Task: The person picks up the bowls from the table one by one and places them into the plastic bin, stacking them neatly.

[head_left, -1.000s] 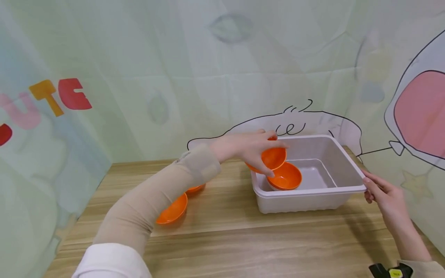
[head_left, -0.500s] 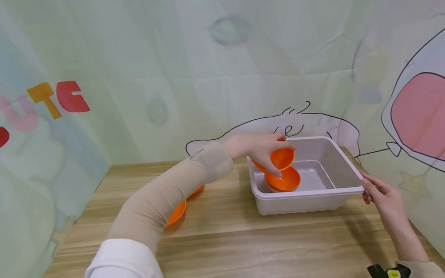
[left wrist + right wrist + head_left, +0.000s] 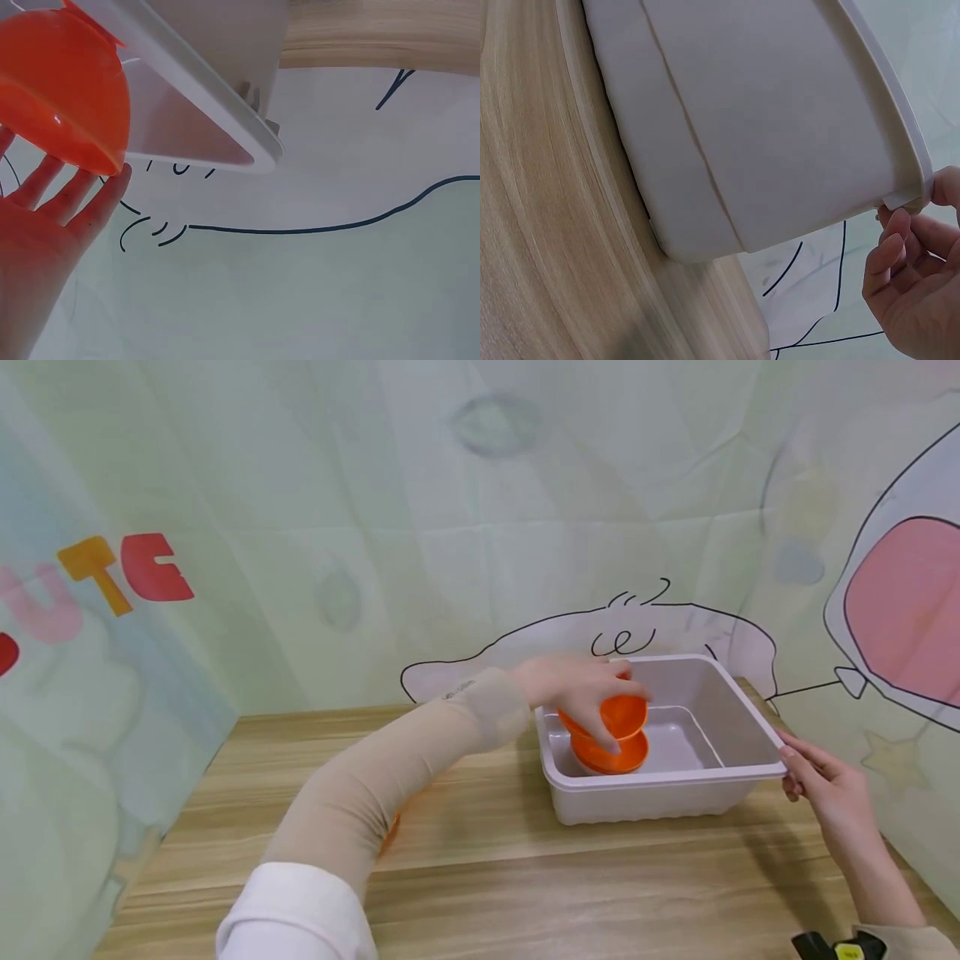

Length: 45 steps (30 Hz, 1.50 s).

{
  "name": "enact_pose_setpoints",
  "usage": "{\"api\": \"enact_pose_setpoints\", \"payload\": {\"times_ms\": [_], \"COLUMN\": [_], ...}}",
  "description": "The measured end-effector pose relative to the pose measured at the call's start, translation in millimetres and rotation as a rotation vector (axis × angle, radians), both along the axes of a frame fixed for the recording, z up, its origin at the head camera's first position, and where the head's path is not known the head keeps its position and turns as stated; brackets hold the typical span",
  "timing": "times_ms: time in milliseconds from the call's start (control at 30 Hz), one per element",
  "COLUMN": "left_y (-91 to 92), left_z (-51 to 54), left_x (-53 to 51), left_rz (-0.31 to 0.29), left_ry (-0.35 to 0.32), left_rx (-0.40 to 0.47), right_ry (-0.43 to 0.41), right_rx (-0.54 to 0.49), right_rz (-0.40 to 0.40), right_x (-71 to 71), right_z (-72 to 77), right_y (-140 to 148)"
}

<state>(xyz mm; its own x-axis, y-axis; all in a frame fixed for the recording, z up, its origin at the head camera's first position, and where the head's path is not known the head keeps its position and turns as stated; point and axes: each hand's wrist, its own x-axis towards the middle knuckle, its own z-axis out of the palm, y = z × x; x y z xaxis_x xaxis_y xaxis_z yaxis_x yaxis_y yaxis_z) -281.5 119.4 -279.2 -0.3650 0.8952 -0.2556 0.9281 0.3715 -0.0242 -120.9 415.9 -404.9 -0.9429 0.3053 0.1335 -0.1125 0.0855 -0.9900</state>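
The left hand point(image 3: 588, 689) had moved a shiny, round orange plastic bowl point(image 3: 628, 715) lower and farther right than before, close over another round orange plastic bowl point(image 3: 635, 754) inside a smooth, pale grey, boxy plastic tub point(image 3: 667, 802). The tub sat on a stripy wood-look table point(image 3: 600, 893). The left hand's thumb and fingers, spread wide, held the first bowl; the right hand point(image 3: 828, 785) pinched the tub's rim.

Well left of the fingers point(image 3: 97, 202) of the left hand point(image 3: 576, 687), the backdrop point(image 3: 300, 477) bears a pink U point(image 3: 48, 625), orange T point(image 3: 99, 570) and red E-like letter point(image 3: 142, 568).
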Motion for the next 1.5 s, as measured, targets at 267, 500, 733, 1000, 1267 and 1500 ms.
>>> {"api": "enact_pose_setpoints", "payload": {"times_ms": [267,500,733,1000,1267,1500], "left_y": [12.1,21.7,30.3,38.3,47.7,52.7], "left_z": [-7.6,-13.6,-16.8,-23.6,-31.0,-32.0], "left_x": [-3.7,-6.9,-8.5,-10.9,-11.1,-10.7], "left_rz": [0.015,0.044,0.037,0.062,0.05,0.048], "left_ry": [0.011,0.014,0.0,-0.013,0.0,-0.005], "left_rx": [-0.045,-0.096,-0.098,-0.159,-0.208,-0.23], "right_ry": [-0.005,-0.003,0.018,0.06,0.055,0.032], "right_rx": [0.006,-0.001,-0.027,-0.052,-0.05,-0.049], "right_rz": [-0.01,-0.012,-0.004,0.005,-0.008,-0.011], "right_x": [0.8,0.2,-1.0,-2.0,0.2,-1.4], "right_z": [0.3,-0.3,-0.8,-2.4,-4.6,-3.9], "right_y": [-1,-1,-1,-3,-1,0]}}
